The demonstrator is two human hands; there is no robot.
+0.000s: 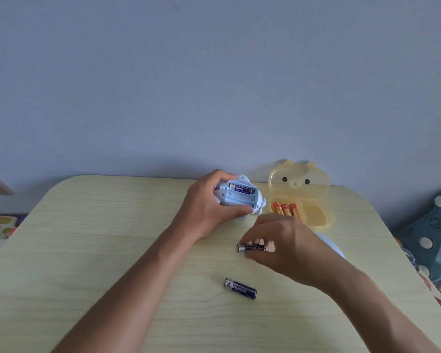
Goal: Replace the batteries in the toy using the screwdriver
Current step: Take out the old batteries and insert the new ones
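Centrally, the left hand wraps around the upturned toy; lower right, the right hand pinches a dark battery above the table.

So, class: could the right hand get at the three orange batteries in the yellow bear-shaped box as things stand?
Probably yes: the yellow bear-shaped box lies open beside the right hand, nothing covering the three orange batteries. But its fingers hold a dark blue battery first.
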